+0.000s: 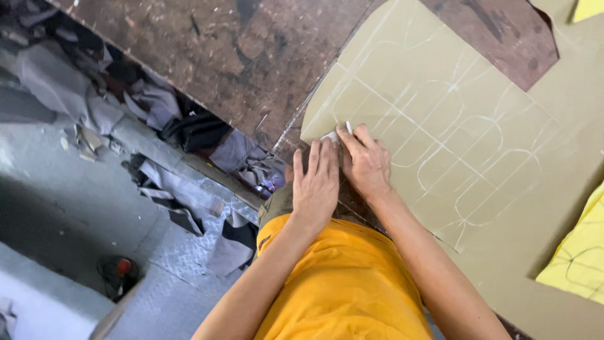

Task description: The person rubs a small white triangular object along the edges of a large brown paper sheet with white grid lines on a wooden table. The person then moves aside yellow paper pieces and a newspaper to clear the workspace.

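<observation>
The olive sheet (440,126), a thin, smooth, matte piece of material, lies flat on the worn brown table (251,63), its near-left corner just inside the table's edge. White chalk lines cross the sheet in a grid of rounded rectangles. At that corner the left hand (314,182) rests flat, fingers together and extended, pressing a small pale template (330,136) onto the sheet. Touching it on the sheet's side, the right hand (365,160) pinches a short white chalk (348,127) between fingertips, its tip on the sheet. Beyond the hands the sheet spreads wide and unobstructed. Right of the sheet lies a yellow sheet (576,258) with drawn outlines. Left of the sheet, past the table edge, grey fabric scraps (170,195) litter the floor.
</observation>
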